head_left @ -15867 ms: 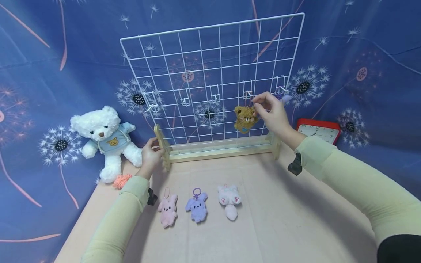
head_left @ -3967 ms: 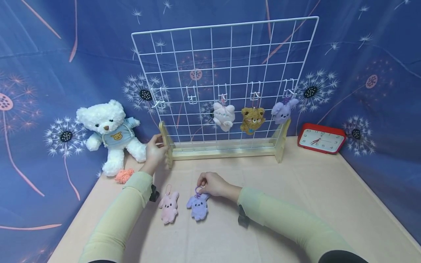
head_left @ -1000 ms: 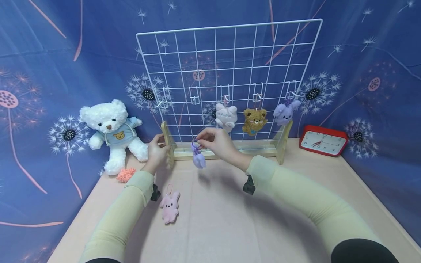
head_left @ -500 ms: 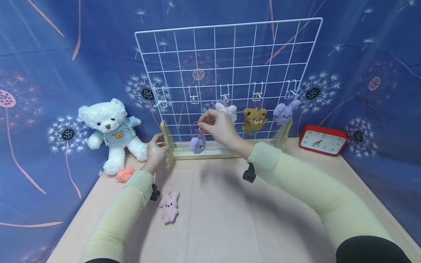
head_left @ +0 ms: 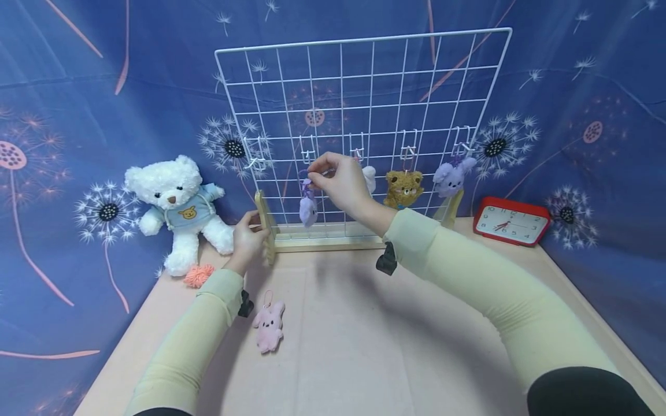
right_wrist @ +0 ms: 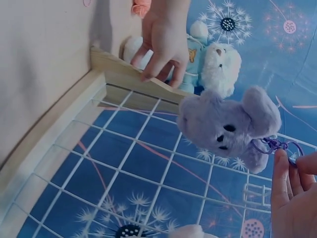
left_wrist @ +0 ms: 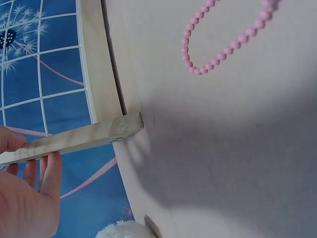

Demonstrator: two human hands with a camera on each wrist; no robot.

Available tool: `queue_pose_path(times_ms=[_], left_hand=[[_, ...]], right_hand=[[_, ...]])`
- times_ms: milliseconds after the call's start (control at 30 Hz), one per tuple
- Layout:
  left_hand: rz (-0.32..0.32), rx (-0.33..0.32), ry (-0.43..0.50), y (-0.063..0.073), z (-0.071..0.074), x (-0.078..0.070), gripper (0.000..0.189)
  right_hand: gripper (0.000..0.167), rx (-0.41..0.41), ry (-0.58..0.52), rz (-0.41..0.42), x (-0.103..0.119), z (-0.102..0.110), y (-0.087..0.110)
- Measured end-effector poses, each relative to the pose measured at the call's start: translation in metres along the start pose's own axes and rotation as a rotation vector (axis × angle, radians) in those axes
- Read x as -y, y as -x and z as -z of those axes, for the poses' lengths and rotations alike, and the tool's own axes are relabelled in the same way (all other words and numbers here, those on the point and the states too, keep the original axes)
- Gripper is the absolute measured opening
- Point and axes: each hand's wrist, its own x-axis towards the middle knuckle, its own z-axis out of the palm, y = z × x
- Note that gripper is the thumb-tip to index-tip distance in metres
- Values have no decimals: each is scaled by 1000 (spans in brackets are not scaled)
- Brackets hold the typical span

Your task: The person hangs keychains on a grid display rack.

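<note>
My right hand (head_left: 343, 182) pinches the purple ring of a lilac plush keychain (head_left: 308, 211), which dangles in front of the white wire grid rack (head_left: 364, 40). The ring is just below and near the second hook from the left (head_left: 308, 156). In the right wrist view the lilac plush (right_wrist: 218, 121) shows its face, ears and a purple cord at my fingertips. My left hand (head_left: 248, 240) grips the rack's left wooden foot (left_wrist: 89, 139), thumb on one side and fingers on the other. A pink bunny plush keychain (head_left: 269, 328) lies on the table.
From hooks at the right hang a brown bear keychain (head_left: 403, 188), another lilac plush (head_left: 451, 177) and a white plush (head_left: 369, 178) partly behind my right hand. A white teddy bear (head_left: 177, 214), orange yarn (head_left: 199, 276) and red clock (head_left: 511, 221) flank the rack.
The brown bear and white plush were hung earlier. Since then my right hand has picked the lilac plush off the table and raised it toward the second hook. My left hand stays on the foot.
</note>
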Motion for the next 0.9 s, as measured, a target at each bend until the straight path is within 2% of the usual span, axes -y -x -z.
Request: queue_pose_path(times_ms=[467, 900], left_hand=[[-6, 7, 18, 0, 1, 1, 55], [-1, 4, 27, -2, 0, 3, 55]], right_hand=[[10, -83, -30, -30, 5, 1, -19], [6, -146, 33, -70, 1, -8, -24]])
